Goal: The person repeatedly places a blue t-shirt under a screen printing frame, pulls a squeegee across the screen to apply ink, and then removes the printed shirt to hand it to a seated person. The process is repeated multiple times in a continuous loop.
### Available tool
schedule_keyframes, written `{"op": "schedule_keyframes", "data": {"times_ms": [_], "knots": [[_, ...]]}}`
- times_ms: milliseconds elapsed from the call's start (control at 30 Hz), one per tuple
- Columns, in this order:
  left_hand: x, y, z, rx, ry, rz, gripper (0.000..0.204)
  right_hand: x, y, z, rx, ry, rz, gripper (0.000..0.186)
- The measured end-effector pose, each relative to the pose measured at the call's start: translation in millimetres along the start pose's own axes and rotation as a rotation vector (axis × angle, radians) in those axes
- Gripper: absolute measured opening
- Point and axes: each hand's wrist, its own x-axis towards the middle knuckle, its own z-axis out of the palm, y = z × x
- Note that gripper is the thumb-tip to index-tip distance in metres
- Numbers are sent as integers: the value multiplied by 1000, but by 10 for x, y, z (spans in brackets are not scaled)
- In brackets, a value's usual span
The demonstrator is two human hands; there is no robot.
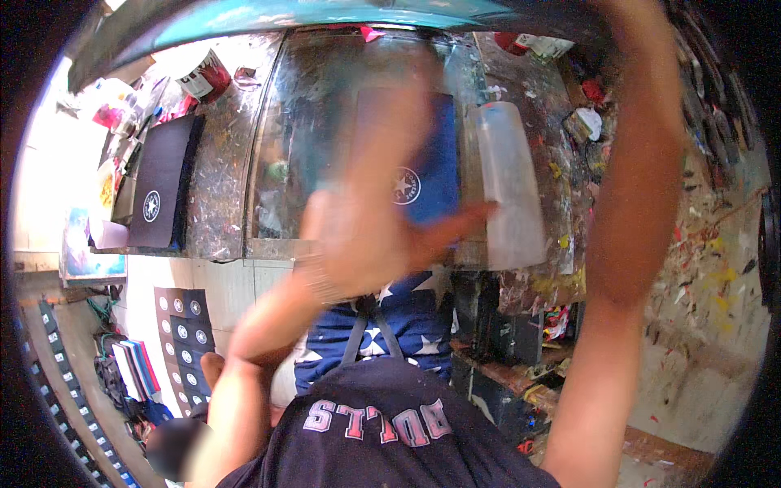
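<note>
My left hand [366,220], smeared by motion, is stretched over a blue rectangular panel [435,138] with a round white emblem on the worn workboard [277,220]. Its thumb is spread rightward near a pale, long translucent strip [512,220]. My right hand [614,20] is at the top edge beside a raised dark frame with a turquoise face [382,15]; its fingers are hidden, so I cannot tell what it holds.
A dark stack of panels [161,179] lies at left, near a red-and-white can [207,77] and assorted cups. Emblem-printed sheets [183,333] are below left. Clutter and a crumpled white item [586,124] are at right. A blurred dark shape [175,447] is at lower left.
</note>
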Motion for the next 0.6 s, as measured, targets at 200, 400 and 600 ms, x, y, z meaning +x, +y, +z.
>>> {"op": "schedule_keyframes", "data": {"times_ms": [200,400,600], "knots": [[369,-128,-1316,492,-296,-25,49,-1038,-120,1166,22,479,-305,60],[-993,-709,-614,458,-599,-120,47,-2257,-325,2238,230,74,-261,35],[-1383,-972,-408,389,-649,-175,43,-1689,-125,2652,203,-510,-116,25]]}}
